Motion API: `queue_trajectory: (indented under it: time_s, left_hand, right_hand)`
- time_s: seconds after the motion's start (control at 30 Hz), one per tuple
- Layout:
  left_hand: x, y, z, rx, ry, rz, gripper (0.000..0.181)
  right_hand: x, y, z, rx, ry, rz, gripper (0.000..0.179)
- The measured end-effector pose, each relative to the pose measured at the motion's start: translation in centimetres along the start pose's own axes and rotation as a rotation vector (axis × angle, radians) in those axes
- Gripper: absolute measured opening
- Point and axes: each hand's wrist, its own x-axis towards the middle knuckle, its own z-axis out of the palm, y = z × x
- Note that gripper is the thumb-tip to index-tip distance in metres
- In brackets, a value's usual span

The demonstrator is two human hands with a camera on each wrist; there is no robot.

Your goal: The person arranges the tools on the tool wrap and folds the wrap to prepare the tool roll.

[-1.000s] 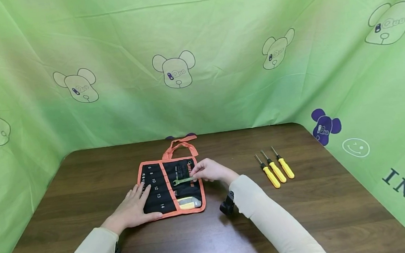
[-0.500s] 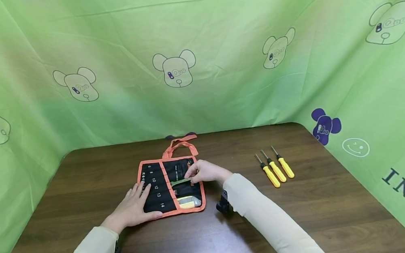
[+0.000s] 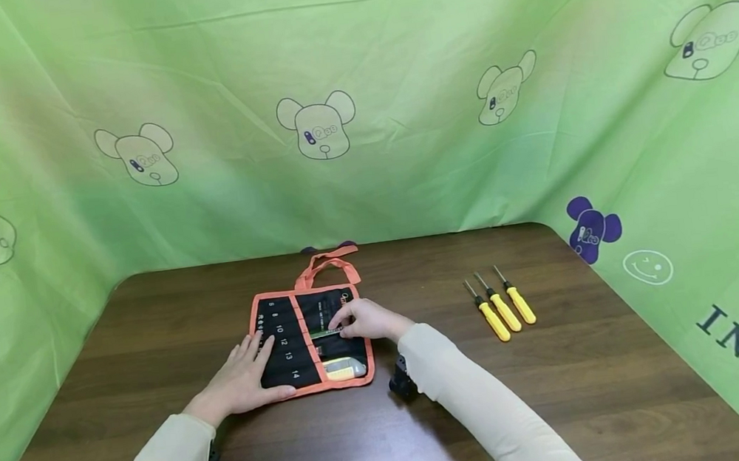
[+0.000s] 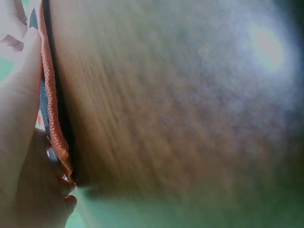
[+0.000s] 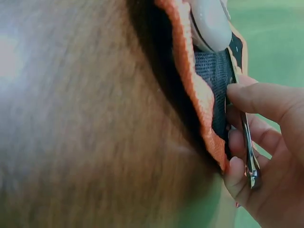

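A black fabric tool pouch [image 3: 313, 308] with orange trim lies unfolded on the table, sizes printed on its left half. My left hand [image 3: 245, 376] rests on its lower left edge with fingers spread. Over the right half, my right hand [image 3: 371, 319] pinches a metal wrench [image 5: 247, 137] between thumb and fingers. In the head view the wrench's front part is at the pouch's middle orange strip, its head hidden there. The wrench's other end shows beside my palm in the right wrist view. A yellow and grey utility knife [image 3: 345, 369] sits in the pouch's lower right.
Three yellow-handled screwdrivers [image 3: 501, 310] lie side by side to the right on the brown wooden table [image 3: 337, 449]. Orange straps [image 3: 326, 266] extend from the pouch's far edge. A green printed cloth [image 3: 406, 190] hangs behind the table and along its sides.
My right hand has moved left with the wrench, whose head has passed out of sight at the pouch's middle strip. My left hand has stayed in place.
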Motion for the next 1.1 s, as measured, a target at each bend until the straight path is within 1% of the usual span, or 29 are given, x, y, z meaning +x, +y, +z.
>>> queue_trajectory:
  time_s: [0.1,0.3,0.4,0.5,0.67,0.8,0.9,0.97,1.1]
  left_hand:
    - [0.0,0.0,0.0,0.003,0.002,0.002,0.105]
    - [0.0,0.2,-0.1,-0.001,-0.013,-0.003,0.105]
    - [0.0,0.3,-0.2,-0.003,-0.015,-0.004,0.104]
    - [-0.1,0.3,-0.2,-0.005,-0.011,-0.005,0.104]
    - [-0.1,0.3,-0.2,-0.010,-0.010,-0.003,0.104]
    - [0.0,0.3,-0.1,-0.007,-0.005,-0.001,0.104]
    - [-0.1,0.3,-0.1,-0.006,-0.001,-0.004,0.105]
    - [-0.2,0.3,0.0,-0.008,0.003,-0.004,0.106]
    - [-0.2,0.2,-0.1,-0.004,0.008,-0.001,0.106]
  right_hand:
    - [0.3,-0.3,0.3,-0.032,0.008,-0.019,0.022]
    - [0.8,-1.0,1.0,-0.109,-0.019,-0.069,0.025]
    - [1.0,-1.5,1.3,-0.143,-0.012,-0.071,0.024]
    - [1.1,-1.7,1.4,-0.155,0.009,-0.056,0.023]
    - [1.0,-1.3,1.4,-0.112,0.038,-0.025,0.020]
    - [0.5,-0.5,0.8,0.028,0.096,0.015,0.020]
    - [-0.1,0.1,-0.1,0.093,0.134,0.055,0.017]
    - [-0.6,0.5,-0.7,0.069,0.130,0.070,0.013]
    - [-1.4,1.0,-1.5,-0.002,0.088,0.110,0.005]
